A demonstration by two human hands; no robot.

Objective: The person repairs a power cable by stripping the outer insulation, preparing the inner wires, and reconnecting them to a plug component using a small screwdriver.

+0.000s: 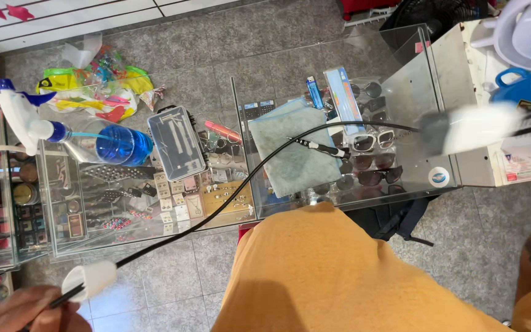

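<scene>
One risk: your left hand (29,309) pinching the white plug (90,280) could drag the black cable (228,200) across the glass bench (155,227), toppling the spray bottle (75,135).

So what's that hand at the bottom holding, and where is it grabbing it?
The left hand grips a long black cable near its end, just below the white plug. The right hand is out of view.

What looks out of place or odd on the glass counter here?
A blue spray bottle lies on its side on the glass counter instead of standing. A black cable runs loosely across the counter and the folded grey cloth, held by the left hand. Nothing looks spilled or broken.
</scene>
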